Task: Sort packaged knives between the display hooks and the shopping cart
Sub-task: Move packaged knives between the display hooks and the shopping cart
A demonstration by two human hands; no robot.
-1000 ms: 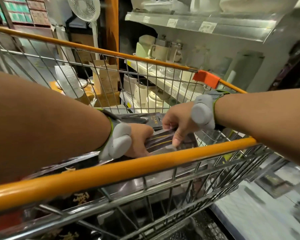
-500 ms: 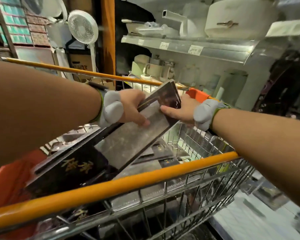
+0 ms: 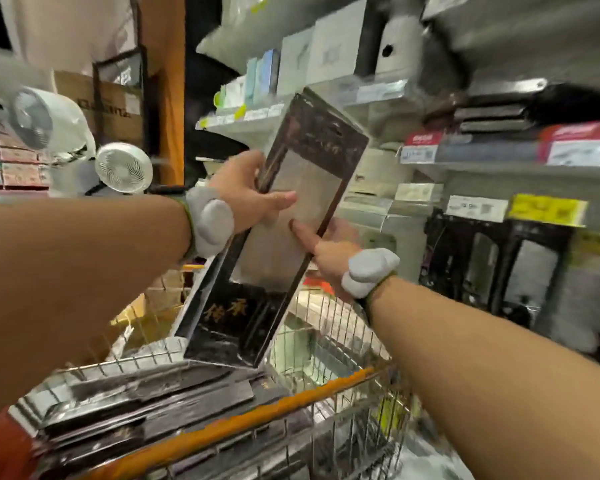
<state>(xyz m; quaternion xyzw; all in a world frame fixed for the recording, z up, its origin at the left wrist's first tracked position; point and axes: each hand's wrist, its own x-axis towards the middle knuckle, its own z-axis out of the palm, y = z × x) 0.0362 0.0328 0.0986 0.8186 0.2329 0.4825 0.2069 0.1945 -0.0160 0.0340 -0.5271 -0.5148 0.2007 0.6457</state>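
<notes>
Both hands grip the packaged knife (image 3: pixel 291 216) above the shopping cart (image 3: pixel 257 420), left hand (image 3: pixel 246 195) closed on its 9 o'clock edge, right hand (image 3: pixel 329 252) on its 4 o'clock edge; it looks stiff, glossy, probably heavy, so holding both long edges seems safest.

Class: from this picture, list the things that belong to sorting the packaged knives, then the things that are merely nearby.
Belong to the job:
packaged knife, in the grip of left hand and right hand
shopping cart
knife packs in the cart
hanging knife packs

Merely nearby:
white fans
shelf boxes
price tags
</notes>
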